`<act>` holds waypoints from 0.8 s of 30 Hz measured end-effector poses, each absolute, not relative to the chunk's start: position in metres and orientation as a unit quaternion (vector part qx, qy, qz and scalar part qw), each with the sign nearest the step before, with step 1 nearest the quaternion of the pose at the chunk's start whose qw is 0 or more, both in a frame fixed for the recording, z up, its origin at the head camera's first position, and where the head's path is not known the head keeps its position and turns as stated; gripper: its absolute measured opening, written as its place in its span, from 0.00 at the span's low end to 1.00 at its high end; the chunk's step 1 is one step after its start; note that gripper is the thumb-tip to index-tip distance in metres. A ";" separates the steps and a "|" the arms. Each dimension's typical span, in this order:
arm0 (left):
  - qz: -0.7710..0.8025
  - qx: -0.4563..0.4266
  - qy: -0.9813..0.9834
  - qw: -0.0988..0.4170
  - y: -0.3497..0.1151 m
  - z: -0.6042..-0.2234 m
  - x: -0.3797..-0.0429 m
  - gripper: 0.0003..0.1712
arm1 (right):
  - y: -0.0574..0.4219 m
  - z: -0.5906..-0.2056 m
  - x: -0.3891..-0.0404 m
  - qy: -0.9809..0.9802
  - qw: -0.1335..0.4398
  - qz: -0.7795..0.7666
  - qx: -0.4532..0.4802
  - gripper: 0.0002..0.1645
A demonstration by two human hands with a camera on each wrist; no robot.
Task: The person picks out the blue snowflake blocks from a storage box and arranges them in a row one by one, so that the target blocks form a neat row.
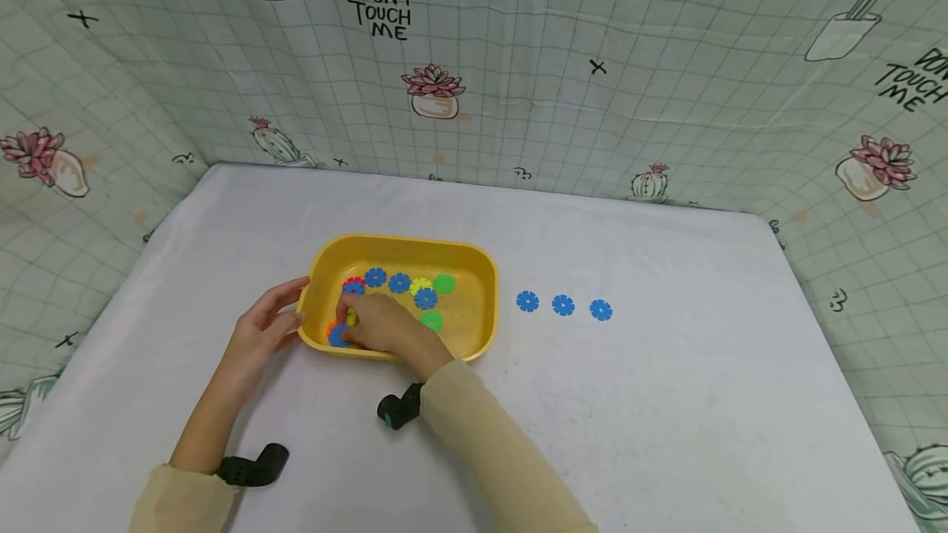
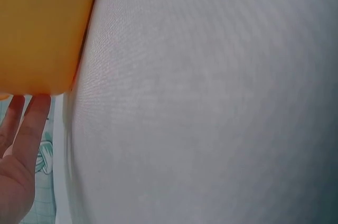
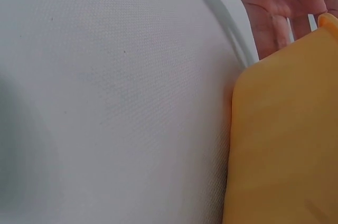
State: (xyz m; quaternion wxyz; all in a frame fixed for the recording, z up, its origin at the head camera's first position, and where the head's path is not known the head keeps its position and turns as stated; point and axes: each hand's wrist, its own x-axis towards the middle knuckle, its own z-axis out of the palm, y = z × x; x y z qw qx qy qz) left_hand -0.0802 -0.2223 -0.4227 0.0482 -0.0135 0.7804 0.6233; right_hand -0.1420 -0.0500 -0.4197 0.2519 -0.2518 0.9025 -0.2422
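A yellow plastic tray (image 1: 485, 294) holds several flat notched discs, like snowflake building pieces. Blue discs (image 1: 375, 277) lie toward its back and middle, among yellow, green and pink ones. At the tray's left end, my left hand (image 1: 255, 336) touches the outer wall with mostly straight fingers; the left wrist view shows two fingertips (image 2: 39, 105) against it. My right hand (image 1: 381, 323) reaches inside over the front left, fingers bent down at a blue disc (image 1: 338, 336). An orange disc (image 1: 330, 327) peeks out beside that one. Whether the fingers pinch anything is hidden.
Right of the tray, three blue discs lie in a spaced row: the near one (image 1: 527, 301), the middle one (image 1: 563, 305) and the far one (image 1: 601, 310). A white cloth (image 1: 689, 401) covers the table. Behind stands a patterned curtain (image 1: 518, 122).
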 end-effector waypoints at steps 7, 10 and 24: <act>0.629 -0.008 0.776 0.048 -0.222 -0.423 -0.080 0.25 | -0.048 -0.418 -0.140 0.904 0.239 -0.252 -0.249 0.06; 0.638 -0.005 0.769 0.048 -0.222 -0.423 -0.080 0.25 | -0.044 -0.415 -0.139 0.904 0.234 -0.264 -0.243 0.05; 0.616 -0.023 0.785 0.058 -0.221 -0.422 -0.079 0.26 | -0.001 -0.397 -0.130 0.864 0.195 -0.411 -0.217 0.06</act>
